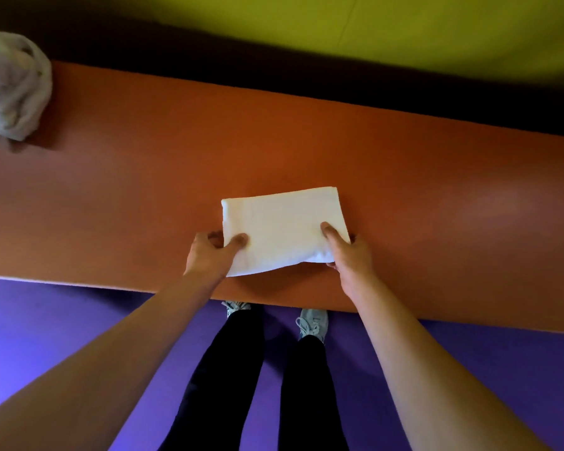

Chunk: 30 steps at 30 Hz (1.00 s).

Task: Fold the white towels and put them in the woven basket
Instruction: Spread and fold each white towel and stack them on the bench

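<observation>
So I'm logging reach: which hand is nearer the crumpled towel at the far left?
Left. The left hand grips the folded towel's left corner; the right hand grips its right corner, farther from the crumpled towel.

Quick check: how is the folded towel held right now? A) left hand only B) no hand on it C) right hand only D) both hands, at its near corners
D: the left hand and right hand each pinch a near corner of the folded towel.
</observation>
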Each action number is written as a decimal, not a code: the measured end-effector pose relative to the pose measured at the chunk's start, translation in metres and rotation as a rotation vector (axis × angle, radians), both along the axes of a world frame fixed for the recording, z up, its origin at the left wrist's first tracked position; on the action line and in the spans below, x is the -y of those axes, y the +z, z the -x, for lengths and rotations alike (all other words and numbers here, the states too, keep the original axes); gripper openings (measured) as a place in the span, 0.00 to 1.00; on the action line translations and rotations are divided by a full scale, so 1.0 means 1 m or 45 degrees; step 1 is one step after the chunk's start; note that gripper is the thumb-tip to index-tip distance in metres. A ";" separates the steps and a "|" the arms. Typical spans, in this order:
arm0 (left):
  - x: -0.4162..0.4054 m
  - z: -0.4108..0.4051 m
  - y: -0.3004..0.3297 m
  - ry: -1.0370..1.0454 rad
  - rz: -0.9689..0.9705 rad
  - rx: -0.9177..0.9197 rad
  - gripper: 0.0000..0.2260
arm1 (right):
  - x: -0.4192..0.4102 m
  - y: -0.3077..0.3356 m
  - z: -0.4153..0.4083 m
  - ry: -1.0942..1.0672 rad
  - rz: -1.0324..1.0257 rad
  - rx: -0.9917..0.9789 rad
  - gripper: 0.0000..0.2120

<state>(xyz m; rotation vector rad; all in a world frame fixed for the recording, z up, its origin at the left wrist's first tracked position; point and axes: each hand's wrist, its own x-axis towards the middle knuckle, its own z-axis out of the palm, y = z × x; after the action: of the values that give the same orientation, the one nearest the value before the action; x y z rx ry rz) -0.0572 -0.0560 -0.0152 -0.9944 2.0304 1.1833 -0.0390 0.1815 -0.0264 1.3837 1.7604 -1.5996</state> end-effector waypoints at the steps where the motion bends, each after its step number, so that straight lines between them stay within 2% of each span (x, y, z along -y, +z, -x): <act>1: -0.001 0.000 0.002 0.052 -0.016 0.006 0.22 | 0.001 0.001 0.002 -0.014 0.042 -0.012 0.18; 3: -0.011 0.005 0.010 0.056 -0.071 -0.014 0.17 | -0.005 0.008 0.002 -0.080 0.078 -0.086 0.09; 5: -0.011 0.008 0.016 0.069 -0.103 -0.037 0.15 | -0.004 0.013 0.000 -0.099 0.080 -0.147 0.06; 11: -0.056 0.012 0.043 -0.098 -0.199 -0.158 0.12 | -0.055 0.045 -0.028 -0.237 0.130 -0.310 0.08; 17: -0.146 -0.025 0.069 -0.211 -0.288 -0.202 0.10 | -0.139 0.070 -0.088 -0.401 0.080 -0.363 0.10; 22: -0.231 -0.076 0.080 -0.224 -0.309 -0.154 0.15 | -0.208 0.079 -0.151 -0.557 0.085 -0.375 0.10; 30: -0.343 -0.134 0.088 -0.304 -0.434 -0.099 0.13 | -0.323 0.095 -0.229 -0.770 0.098 -0.348 0.08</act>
<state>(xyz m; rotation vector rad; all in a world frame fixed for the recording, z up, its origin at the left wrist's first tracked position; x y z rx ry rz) 0.0764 0.2875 0.0732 -0.5336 1.8595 1.3916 0.1904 0.5047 0.0683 1.8473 1.4660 -2.2297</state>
